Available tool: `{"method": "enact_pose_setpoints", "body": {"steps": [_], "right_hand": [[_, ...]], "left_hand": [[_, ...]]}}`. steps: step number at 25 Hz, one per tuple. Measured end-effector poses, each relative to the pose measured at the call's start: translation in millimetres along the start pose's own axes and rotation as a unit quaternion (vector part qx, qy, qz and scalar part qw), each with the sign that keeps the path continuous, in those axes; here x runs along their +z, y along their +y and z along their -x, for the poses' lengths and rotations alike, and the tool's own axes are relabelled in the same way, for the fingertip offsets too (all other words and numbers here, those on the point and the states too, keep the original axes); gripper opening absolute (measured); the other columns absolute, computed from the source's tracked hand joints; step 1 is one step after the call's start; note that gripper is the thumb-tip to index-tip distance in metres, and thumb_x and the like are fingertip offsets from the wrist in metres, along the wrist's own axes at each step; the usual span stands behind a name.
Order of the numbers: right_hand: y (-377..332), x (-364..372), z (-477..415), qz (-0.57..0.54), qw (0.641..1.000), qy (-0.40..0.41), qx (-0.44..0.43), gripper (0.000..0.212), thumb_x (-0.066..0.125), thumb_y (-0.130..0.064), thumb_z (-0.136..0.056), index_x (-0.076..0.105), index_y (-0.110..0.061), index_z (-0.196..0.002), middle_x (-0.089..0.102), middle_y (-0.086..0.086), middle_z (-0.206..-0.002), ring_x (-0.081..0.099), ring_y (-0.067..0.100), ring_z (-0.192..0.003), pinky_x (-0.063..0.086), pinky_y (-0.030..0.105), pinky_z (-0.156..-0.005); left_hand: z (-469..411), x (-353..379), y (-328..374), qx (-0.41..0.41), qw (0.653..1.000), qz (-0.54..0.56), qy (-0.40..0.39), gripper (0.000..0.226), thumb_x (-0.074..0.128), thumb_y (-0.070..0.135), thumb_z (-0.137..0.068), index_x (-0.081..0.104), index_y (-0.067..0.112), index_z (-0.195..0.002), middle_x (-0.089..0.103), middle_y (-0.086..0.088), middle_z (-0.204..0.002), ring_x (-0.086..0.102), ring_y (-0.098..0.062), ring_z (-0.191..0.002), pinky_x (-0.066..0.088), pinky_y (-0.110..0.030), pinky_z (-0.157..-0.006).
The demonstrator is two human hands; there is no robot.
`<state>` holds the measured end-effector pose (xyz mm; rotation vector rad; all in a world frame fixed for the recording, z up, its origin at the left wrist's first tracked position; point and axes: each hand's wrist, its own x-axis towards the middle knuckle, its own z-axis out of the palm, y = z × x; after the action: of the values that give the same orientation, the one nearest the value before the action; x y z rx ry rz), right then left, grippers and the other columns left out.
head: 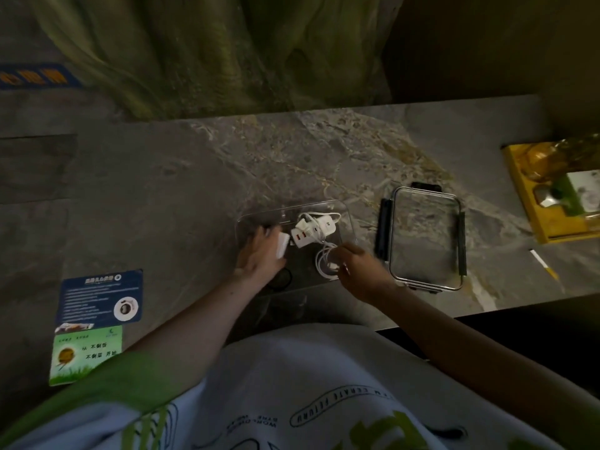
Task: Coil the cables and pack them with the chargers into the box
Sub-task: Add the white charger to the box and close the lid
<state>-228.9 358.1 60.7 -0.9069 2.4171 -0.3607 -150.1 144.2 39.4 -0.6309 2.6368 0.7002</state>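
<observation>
A clear plastic box [344, 209] stands on the marble table in front of me. Inside it lie white chargers [310, 232], one showing orange ports, with a white cable looped over them. My left hand [259, 254] reaches into the box's left side and holds a small white charger block [281, 245]. My right hand [360, 271] is at the box's right side, its fingers closed on a coiled white cable [324, 263]. A dark cable [285, 280] curves below my left wrist.
The box's clear lid [425, 238] with dark clips lies to the right. A yellow tray [552, 196] with items sits at the far right, a pen [543, 264] near it. Two printed cards [97, 300] lie at the left. The table's front edge is close to my body.
</observation>
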Motion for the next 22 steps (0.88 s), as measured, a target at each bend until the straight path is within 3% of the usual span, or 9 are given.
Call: {"method": "enact_pose_setpoints", "body": {"steps": [4,9,12,15,17,18,20,22], "right_hand": [[7.7,-0.5,8.3,-0.027,0.999,0.031,-0.027,0.032,0.053,-0.011,-0.088,0.057,-0.019,-0.119,0.057,0.007,-0.124,0.058,0.026,-0.109,0.053,0.04,-0.087],[16.6,-0.8,16.2,-0.063,0.995,0.067,-0.025,0.037,0.054,-0.011,-0.087,0.057,-0.015,-0.124,0.058,0.007,-0.126,0.059,0.028,-0.112,0.052,0.041,-0.089],[24.2,-6.7,21.7,-0.104,0.99,0.099,-0.015,0.04,0.046,-0.016,-0.085,0.058,-0.009,-0.123,0.059,0.011,-0.123,0.06,0.032,-0.11,0.052,0.043,-0.09],[47.6,-24.2,31.3,-0.135,0.974,0.18,0.04,0.039,0.054,-0.004,-0.084,0.059,-0.006,-0.122,0.062,0.014,-0.116,0.061,0.034,-0.105,0.049,0.035,-0.087],[74.2,-36.2,38.6,-0.14,0.958,0.23,0.099,0.039,0.057,-0.002,-0.083,0.058,-0.005,-0.122,0.061,0.016,-0.116,0.061,0.036,-0.104,0.048,0.035,-0.085],[89.7,-40.7,41.6,-0.143,0.949,0.247,0.131,0.04,0.057,-0.003,-0.083,0.058,-0.005,-0.123,0.06,0.017,-0.119,0.06,0.037,-0.107,0.048,0.036,-0.088],[121.1,-45.2,44.6,-0.153,0.935,0.25,0.198,0.044,0.057,-0.004,-0.084,0.054,-0.005,-0.128,0.055,0.018,-0.128,0.055,0.038,-0.116,0.045,0.039,-0.096],[150.6,-48.4,44.1,-0.167,0.922,0.229,0.263,0.049,0.057,-0.007,-0.086,0.048,-0.006,-0.134,0.048,0.02,-0.134,0.05,0.04,-0.121,0.042,0.041,-0.1]], "left_hand": [[-8.2,18.9,-4.0,-0.054,0.998,-0.026,-0.016,0.068,0.072,0.033,-0.079,0.036,0.019,-0.135,0.038,-0.017,-0.137,0.042,-0.038,-0.126,0.042,-0.047,-0.099],[-17.3,24.0,1.6,-0.062,0.996,-0.052,-0.036,0.07,0.071,0.036,-0.08,0.034,0.017,-0.136,0.032,-0.02,-0.141,0.037,-0.041,-0.128,0.042,-0.048,-0.098],[-12.3,23.0,-1.0,-0.075,0.996,-0.01,-0.054,0.08,0.074,0.038,-0.077,0.029,0.02,-0.142,0.025,-0.018,-0.145,0.03,-0.042,-0.132,0.036,-0.05,-0.105],[4.7,11.4,9.7,-0.06,0.996,0.038,0.052,0.071,0.071,0.031,-0.079,0.036,0.02,-0.14,0.034,-0.017,-0.139,0.038,-0.041,-0.125,0.037,-0.049,-0.102],[13.8,0.6,36.8,0.028,0.984,0.072,0.159,0.052,0.068,0.019,-0.081,0.049,0.017,-0.129,0.046,-0.013,-0.128,0.049,-0.034,-0.114,0.042,-0.043,-0.095],[12.5,-3.7,57.0,0.075,0.977,0.102,0.174,0.046,0.066,0.012,-0.081,0.052,0.015,-0.124,0.05,-0.011,-0.123,0.052,-0.03,-0.11,0.043,-0.037,-0.093],[0.2,-6.3,102.6,0.125,0.97,0.172,0.12,0.043,0.065,0.005,-0.083,0.052,0.012,-0.124,0.051,-0.01,-0.122,0.056,-0.025,-0.106,0.042,-0.025,-0.089],[-24.2,2.8,150.4,0.126,0.973,0.191,0.018,0.049,0.065,0.01,-0.086,0.046,0.011,-0.131,0.051,-0.011,-0.126,0.056,-0.023,-0.11,0.042,-0.024,-0.087]]}}
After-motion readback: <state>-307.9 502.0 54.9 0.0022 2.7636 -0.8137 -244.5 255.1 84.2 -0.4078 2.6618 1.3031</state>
